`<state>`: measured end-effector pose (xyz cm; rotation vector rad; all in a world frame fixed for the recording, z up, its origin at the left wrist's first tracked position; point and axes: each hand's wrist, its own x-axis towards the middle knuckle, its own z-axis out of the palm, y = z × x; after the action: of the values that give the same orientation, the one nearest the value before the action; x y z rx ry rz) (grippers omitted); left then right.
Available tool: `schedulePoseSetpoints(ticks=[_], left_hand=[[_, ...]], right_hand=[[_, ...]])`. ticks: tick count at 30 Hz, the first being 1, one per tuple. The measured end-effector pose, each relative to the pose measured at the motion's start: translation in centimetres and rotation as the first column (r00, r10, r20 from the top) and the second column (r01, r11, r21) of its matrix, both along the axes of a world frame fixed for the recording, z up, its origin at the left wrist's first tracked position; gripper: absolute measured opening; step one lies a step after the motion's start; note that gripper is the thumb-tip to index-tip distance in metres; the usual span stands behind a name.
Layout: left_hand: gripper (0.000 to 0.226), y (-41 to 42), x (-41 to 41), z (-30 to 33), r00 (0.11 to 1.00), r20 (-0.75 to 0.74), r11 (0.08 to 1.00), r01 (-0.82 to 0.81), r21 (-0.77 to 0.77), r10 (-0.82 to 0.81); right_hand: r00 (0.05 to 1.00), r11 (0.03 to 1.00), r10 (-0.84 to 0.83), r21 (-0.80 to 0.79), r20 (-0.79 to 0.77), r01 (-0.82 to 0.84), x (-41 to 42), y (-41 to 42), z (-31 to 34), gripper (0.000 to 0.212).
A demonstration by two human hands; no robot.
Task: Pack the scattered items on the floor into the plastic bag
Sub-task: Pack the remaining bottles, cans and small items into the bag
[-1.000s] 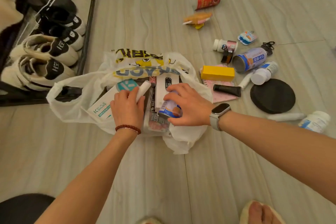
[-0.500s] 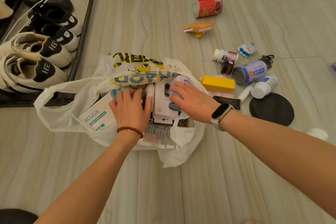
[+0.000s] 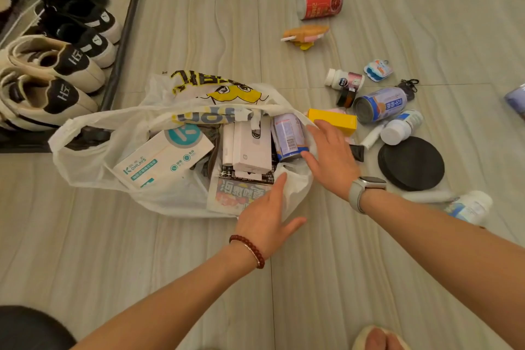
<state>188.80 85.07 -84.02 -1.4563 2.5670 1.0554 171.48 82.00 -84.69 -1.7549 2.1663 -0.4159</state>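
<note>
Bag [image 3: 93,162] half packed: boxes, can [image 3: 287,133] in, just left of right hand [image 3: 332,162] fingers. Both hands flat, empty; left hand [image 3: 267,219] at bag edge. Yellow box [image 3: 332,120], bottles, cans beyond right fingertips unpacked.

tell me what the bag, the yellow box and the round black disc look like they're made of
Bag: thin white plastic film, slightly glossy; it crumples, and the box inside shows through its wall.
Yellow box: probably matte cardboard, with sharp folded edges and flat faces.
Round black disc: matte, no shine; could be rubber, foam or felt, the picture leaves that open.
</note>
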Motion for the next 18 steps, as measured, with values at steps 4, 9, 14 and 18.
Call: schedulePoseSetpoints(ticks=[4, 9, 14, 18], left_hand=[[0.051, -0.6, -0.4, 0.1, 0.998, -0.069, 0.999, -0.01, -0.039, 0.007], [0.036, -1.4, 1.0, 0.6, 0.935, -0.349, 0.958, -0.159, -0.237, 0.069], [0.006, -2.8, 2.1, 2.9, 0.792, -0.59, 0.826, -0.434, -0.36, 0.159], [0.008, -2.2, 1.5, 3.4, 0.866, -0.498, 0.831, -0.313, -0.46, 0.05]], right_hand=[[0.866, 0.937, -0.339, 0.215, 0.368, 0.275, -0.1, -1.1, 0.0, 0.021], [0.856, 0.933, -0.329, -0.003, 0.4, 0.36, 0.1, -1.3, 2.3, 0.022], [0.908, 0.873, -0.108, -0.398, 0.405, 0.282, 1.0, 0.3, 7.1, 0.016], [0.937, 0.894, -0.122, -0.374, 0.328, 0.247, 0.1, 2.2, 7.2, 0.016]])
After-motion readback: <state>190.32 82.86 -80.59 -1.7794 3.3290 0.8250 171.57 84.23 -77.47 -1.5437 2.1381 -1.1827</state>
